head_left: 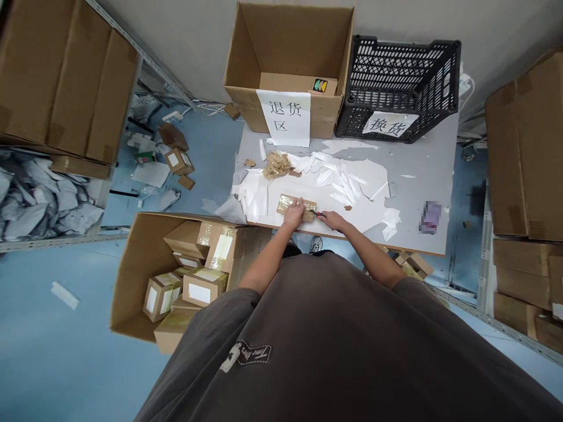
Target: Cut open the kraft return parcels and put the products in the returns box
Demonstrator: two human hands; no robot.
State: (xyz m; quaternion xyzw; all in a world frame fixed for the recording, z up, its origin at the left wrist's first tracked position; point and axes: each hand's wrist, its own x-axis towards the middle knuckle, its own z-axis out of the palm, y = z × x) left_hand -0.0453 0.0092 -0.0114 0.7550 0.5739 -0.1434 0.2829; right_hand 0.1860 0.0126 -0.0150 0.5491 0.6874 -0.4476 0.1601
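A small taped cardboard box [285, 203] lies near the front edge of the table. My left hand [294, 213] rests on top of it, its fingers partly visible and apart. My right hand [333, 221] is closed around the handle of a small red and black tool [321, 214], whose tip touches the right part of the box. The tool's exact kind is too small to make out. Behind the box lie a crumpled clump of brown tape [277, 165] and torn white paper strips [345, 183].
A large open carton [325, 115] and a black crate [400, 105] stand at the table's back. Left of the table, an open carton [121, 293] holds several small boxes. A purple, blurred item [430, 217] lies at the table's right. Shelves with cartons flank both sides.
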